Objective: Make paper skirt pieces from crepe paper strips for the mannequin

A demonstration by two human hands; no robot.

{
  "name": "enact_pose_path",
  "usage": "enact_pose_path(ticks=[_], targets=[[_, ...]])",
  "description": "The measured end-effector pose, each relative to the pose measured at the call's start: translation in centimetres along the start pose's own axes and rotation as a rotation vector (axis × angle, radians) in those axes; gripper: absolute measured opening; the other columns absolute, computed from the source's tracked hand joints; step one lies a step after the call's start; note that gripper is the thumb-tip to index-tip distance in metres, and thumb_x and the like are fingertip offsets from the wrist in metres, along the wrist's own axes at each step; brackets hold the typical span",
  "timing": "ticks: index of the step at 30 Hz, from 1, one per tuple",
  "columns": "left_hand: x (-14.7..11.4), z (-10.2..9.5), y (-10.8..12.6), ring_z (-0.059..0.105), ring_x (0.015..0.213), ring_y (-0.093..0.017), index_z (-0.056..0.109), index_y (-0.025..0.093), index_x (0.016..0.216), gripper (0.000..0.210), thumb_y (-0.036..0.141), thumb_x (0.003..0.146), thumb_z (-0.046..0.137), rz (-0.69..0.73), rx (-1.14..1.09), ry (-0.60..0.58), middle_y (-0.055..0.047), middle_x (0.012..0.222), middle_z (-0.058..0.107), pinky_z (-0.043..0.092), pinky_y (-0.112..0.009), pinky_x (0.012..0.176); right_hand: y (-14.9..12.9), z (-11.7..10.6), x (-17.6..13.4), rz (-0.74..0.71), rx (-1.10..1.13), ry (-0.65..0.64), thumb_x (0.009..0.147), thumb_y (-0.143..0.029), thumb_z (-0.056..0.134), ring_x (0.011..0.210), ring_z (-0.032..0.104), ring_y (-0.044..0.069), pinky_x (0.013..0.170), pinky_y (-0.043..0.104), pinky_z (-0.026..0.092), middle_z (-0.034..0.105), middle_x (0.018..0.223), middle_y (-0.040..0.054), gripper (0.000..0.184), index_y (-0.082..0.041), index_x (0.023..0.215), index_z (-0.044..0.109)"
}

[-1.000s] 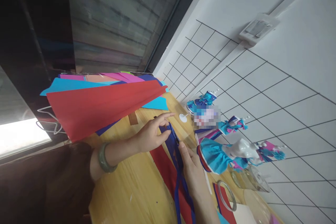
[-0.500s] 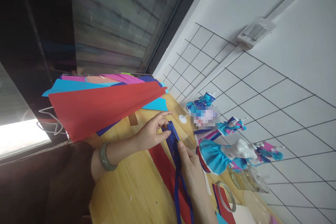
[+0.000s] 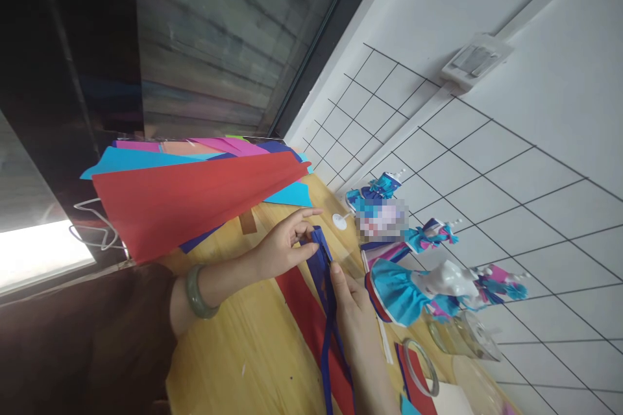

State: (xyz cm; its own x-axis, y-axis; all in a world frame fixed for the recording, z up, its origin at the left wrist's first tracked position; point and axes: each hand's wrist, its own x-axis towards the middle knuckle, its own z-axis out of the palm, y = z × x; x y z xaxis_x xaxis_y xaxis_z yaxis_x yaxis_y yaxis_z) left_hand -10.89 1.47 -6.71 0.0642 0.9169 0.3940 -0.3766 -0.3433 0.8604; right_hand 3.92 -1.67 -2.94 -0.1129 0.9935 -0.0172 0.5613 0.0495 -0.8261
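Observation:
A long dark blue strip (image 3: 319, 272), seemingly cloth or paper, runs between my two hands over the wooden table. My left hand (image 3: 287, 243), with a green bangle (image 3: 198, 292) on its wrist, pinches the strip's upper end near the thumb. Its index finger stretches out past the strip. Just below, my right hand (image 3: 353, 301) holds the same strip, thumb pressed on it; its other fingers are mostly hidden. The strip's narrow tail hangs down in a loop. Beneath lies a red strip (image 3: 302, 314) on the table.
Large coloured sheets, a red one (image 3: 195, 204) on top, lie at the table's left. Several small dressed mannequins, one in a blue skirt (image 3: 394, 292), stand by the gridded wall (image 3: 511, 175). A clear ring (image 3: 421, 366) and a glass jar (image 3: 464, 336) are at lower right.
Both hands keep almost the same place. The hanging tail of the blue strip has swung slightly left and turned its broader side into view.

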Motion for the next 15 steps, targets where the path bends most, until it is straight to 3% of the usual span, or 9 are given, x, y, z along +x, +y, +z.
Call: enact_pose_path(ticks=[15], targets=[[-0.1, 0.1, 0.2, 0.052, 0.076, -0.012, 0.041, 0.020, 0.123, 0.052, 0.015, 0.074, 0.057, -0.012, -0.013, -0.014, 0.000, 0.081, 0.056, 0.038, -0.025, 0.071, -1.0, -0.1, 0.0, -0.064, 0.014, -0.004, 0.076, -0.056, 0.049, 0.056, 0.050, 0.017, 0.051, 0.026, 0.036, 0.054, 0.054, 0.0009, 0.045, -0.015, 0.068, 0.066]])
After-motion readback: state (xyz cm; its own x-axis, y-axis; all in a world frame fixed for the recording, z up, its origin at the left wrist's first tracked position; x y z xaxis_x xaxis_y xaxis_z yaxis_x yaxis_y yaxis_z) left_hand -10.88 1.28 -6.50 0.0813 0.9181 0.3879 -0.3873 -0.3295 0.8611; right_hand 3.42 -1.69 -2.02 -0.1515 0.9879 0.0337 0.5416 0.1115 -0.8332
